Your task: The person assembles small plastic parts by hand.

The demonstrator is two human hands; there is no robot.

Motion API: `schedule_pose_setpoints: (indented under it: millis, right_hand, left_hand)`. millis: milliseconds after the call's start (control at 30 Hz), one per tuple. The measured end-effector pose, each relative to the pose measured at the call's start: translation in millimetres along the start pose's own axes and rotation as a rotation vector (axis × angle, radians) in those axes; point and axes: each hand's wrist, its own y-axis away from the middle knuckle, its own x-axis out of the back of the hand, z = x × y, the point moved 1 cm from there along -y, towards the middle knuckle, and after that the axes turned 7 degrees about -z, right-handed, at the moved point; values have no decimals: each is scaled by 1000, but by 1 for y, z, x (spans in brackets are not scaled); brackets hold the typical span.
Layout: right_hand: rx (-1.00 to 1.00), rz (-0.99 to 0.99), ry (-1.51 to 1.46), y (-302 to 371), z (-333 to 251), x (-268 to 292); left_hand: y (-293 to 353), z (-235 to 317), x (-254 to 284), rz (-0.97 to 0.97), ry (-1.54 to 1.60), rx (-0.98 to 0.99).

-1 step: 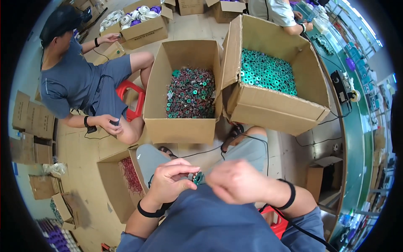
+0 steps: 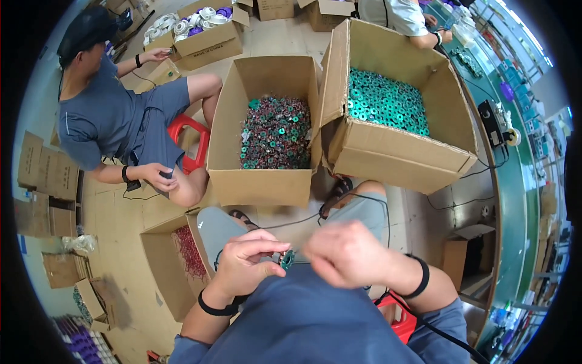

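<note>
My left hand (image 2: 247,259) pinches a small round green circuit board (image 2: 287,259) with a hole in its middle, between thumb and fingers above my lap. Just to its right is my right hand (image 2: 345,255), apart from the board and smeared by motion. Its fingers look curled closed, and whatever they hold, if anything, is hidden. Ahead of my knees stands a cardboard box (image 2: 260,188) with a heap of dark red and green small parts (image 2: 276,133). The larger box (image 2: 394,159) to its right holds many round green circuit boards (image 2: 385,103).
By my left leg stands a box (image 2: 159,255) with small red parts (image 2: 190,258). A seated co-worker (image 2: 100,115) is at the left, another person (image 2: 397,21) at the far right. A green workbench (image 2: 512,200) runs along the right side. Black cables (image 2: 388,221) cross near my knees.
My right hand has shifted slightly to the right, away from the board. The board in my left hand has tilted a little.
</note>
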Motion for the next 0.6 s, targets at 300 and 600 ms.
schedule_pose_setpoints:
  millis: [300, 600]
  right_hand:
    - [-33, -110, 29, 13, 21, -29]
    - [-2, 79, -68, 2, 3, -8]
  left_hand:
    - [-1, -9, -3, -23, 52, 3]
    - [4, -10, 1, 6, -12, 32]
